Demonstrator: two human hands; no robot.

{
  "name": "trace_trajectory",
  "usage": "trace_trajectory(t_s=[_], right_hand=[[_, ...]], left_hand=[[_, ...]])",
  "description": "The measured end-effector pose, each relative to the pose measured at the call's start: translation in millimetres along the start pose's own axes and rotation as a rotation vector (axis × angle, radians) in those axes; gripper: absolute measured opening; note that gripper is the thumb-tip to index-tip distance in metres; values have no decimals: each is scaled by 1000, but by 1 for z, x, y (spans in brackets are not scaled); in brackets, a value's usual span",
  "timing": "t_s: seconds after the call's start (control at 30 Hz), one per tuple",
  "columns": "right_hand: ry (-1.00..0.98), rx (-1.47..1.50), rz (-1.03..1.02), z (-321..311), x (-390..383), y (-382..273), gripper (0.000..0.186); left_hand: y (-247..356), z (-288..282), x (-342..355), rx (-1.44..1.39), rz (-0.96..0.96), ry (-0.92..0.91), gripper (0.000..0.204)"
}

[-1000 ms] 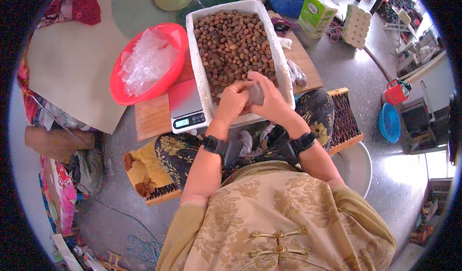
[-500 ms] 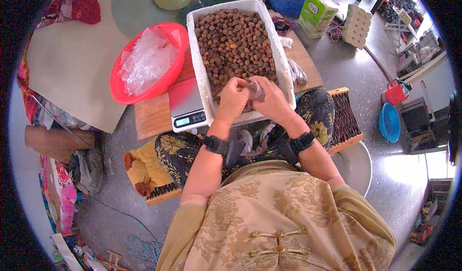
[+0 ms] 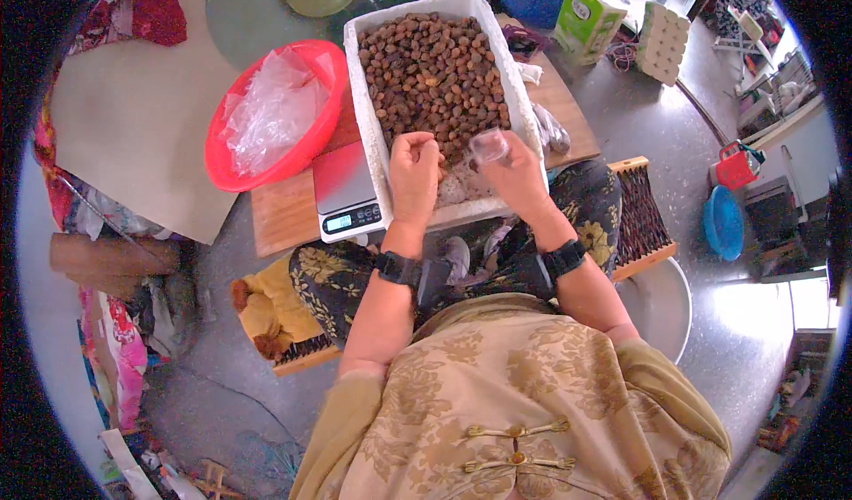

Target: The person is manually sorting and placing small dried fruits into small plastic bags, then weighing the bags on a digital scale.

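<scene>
A white foam box (image 3: 357, 74) holds a heap of brown, wrinkled, nut-like dried fruits (image 3: 435, 65). Over its near end my right hand (image 3: 522, 181) grips a small clear plastic cup (image 3: 489, 147), which is tilted. Beside it, at the box's near left, my left hand (image 3: 415, 179) has its fingers curled together over the fruits; what they hold, if anything, is hidden. Bare white box floor (image 3: 461, 188) shows between my wrists. A digital kitchen scale (image 3: 349, 218) with a lit display stands against the box's left side, near my left wrist.
Left of the box, a red basin (image 3: 213, 149) holds clear plastic bags (image 3: 275, 110). Everything rests on a wooden board (image 3: 275, 220). A green-and-white package (image 3: 588, 19) and egg trays (image 3: 663, 43) stand at far right. A blue basin (image 3: 724, 223) lies farther right.
My hands have moved apart from each other. The clear cup has come away from my left hand in my right, and more of the box's near floor shows.
</scene>
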State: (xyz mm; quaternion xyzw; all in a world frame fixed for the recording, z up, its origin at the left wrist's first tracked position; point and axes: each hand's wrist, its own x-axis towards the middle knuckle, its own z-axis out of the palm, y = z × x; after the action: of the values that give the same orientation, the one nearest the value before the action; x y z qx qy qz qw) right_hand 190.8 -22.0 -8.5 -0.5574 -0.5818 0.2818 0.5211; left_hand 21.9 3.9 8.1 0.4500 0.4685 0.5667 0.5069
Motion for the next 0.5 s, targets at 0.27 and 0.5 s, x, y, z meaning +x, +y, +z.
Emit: trace_trajectory(t_s=[0.27, 0.5], right_hand=[[58, 154, 72, -3, -1, -4, 26], [25, 89, 53, -3, 0, -3, 21]], left_hand=[[6, -19, -3, 1140, 415, -238, 41], [11, -11, -6, 1229, 339, -329, 45]])
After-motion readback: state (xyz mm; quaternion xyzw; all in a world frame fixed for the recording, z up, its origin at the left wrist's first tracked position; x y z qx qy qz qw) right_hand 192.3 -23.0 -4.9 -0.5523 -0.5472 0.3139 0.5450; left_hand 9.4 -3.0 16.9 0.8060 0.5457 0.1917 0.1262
